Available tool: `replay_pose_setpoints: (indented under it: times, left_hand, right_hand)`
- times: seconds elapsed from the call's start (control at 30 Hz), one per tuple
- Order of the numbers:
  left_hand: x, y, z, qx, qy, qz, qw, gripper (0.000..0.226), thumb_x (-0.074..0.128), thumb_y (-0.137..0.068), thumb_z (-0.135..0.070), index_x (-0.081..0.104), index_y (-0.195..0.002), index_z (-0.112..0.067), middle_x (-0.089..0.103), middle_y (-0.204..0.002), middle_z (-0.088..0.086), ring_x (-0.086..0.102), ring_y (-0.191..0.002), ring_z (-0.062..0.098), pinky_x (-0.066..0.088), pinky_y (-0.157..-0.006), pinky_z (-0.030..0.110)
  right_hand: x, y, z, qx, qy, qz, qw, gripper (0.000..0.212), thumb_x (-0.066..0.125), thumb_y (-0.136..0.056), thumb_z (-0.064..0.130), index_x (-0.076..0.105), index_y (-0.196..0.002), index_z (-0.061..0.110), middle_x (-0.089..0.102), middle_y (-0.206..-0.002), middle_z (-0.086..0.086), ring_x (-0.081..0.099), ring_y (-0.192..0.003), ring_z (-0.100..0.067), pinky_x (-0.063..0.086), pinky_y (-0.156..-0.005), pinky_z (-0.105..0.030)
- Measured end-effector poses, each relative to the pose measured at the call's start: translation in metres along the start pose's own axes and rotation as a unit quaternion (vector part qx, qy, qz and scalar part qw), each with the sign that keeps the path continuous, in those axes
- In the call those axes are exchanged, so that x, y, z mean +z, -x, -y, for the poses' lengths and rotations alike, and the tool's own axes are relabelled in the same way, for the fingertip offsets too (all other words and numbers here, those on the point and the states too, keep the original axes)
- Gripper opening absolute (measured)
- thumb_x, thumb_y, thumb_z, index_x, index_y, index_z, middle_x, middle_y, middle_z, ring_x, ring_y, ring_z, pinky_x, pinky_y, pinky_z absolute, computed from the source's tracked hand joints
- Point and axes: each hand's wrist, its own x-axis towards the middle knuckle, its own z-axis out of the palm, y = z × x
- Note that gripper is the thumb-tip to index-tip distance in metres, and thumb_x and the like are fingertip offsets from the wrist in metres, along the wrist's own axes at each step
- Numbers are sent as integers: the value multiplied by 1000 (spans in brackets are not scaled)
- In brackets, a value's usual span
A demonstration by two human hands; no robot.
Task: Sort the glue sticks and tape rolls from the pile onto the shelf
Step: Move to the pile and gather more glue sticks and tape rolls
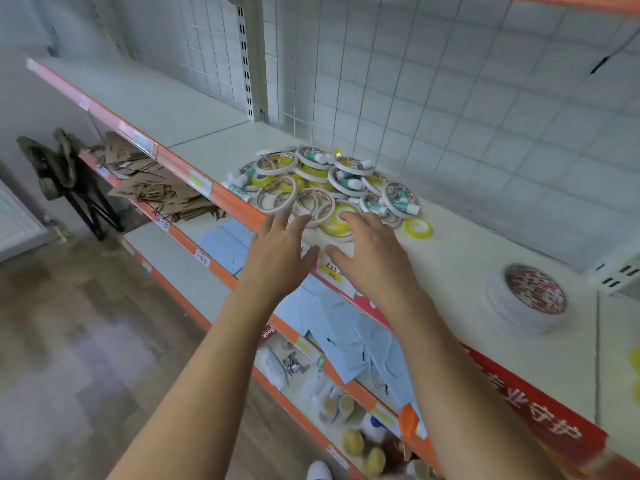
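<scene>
A mixed pile (322,183) of white and yellow tape rolls and white-and-teal glue sticks lies on the white shelf (460,258) near its orange front edge. One yellow tape roll (418,227) lies apart, just right of the pile. A stack of white tape rolls (530,299) stands further right on the shelf. My left hand (277,244) and my right hand (367,247) reach side by side toward the pile's near edge, fingers spread and holding nothing. The fingertips overlap the nearest rolls; whether they touch is unclear.
The shelf stretches bare to the left (145,98), with a wire grid back panel (450,81). Lower shelves hold brown paper bags (156,188), blue envelopes (346,327) and small items (332,400). A dark folded stand (65,174) leans at the far left above the wooden floor.
</scene>
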Motion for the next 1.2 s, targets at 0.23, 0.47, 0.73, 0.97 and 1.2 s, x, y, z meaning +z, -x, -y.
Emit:
replay_pose_setpoints:
  times: [0.23, 0.47, 0.73, 0.97, 1.2]
  left_hand:
    - [-7, -52, 37, 7, 4, -26, 1000, 48, 57, -92, -32, 47, -137, -19, 44, -141, 6, 43, -128, 29, 40, -103, 41]
    - [-18, -107, 76, 10, 12, -39, 999, 47, 57, -92, -32, 49, -136, -17, 46, -138, 9, 46, -123, 32, 40, -102, 44]
    - [-11, -180, 108, 76, 40, -2, 996, 57, 56, -91, -45, 47, -141, -19, 36, -150, 13, 36, -134, 35, 34, -109, 46]
    - [-6, -215, 129, 136, 59, 58, 987, 45, 63, -85, -51, 67, -107, -12, 43, -140, 11, 44, -124, 35, 37, -104, 44]
    - [-23, -220, 151, 141, 153, 52, 977, 58, 70, -69, -57, 60, -107, -15, 54, -120, 8, 42, -115, 28, 35, -95, 28]
  right_hand:
    - [17, -62, 16, -18, -17, -33, 999, 48, 66, -89, 38, 54, -134, 23, 53, -132, 2, 52, -119, -24, 47, -91, -35]
    - [34, -106, 45, -21, -12, -17, 1000, 48, 65, -90, 41, 55, -133, 23, 51, -132, 4, 50, -119, -21, 49, -86, -34]
    - [49, -124, 66, 49, 14, -55, 997, 48, 65, -90, 38, 56, -133, 19, 51, -131, 4, 51, -117, -19, 48, -89, -30]
    - [73, -132, 101, 117, 15, -74, 990, 49, 66, -90, 39, 55, -134, 20, 51, -131, 5, 48, -120, -17, 42, -101, -31]
    - [88, -139, 122, 166, 51, -64, 983, 56, 67, -88, 42, 52, -136, 17, 50, -132, 2, 47, -121, -22, 37, -100, -29]
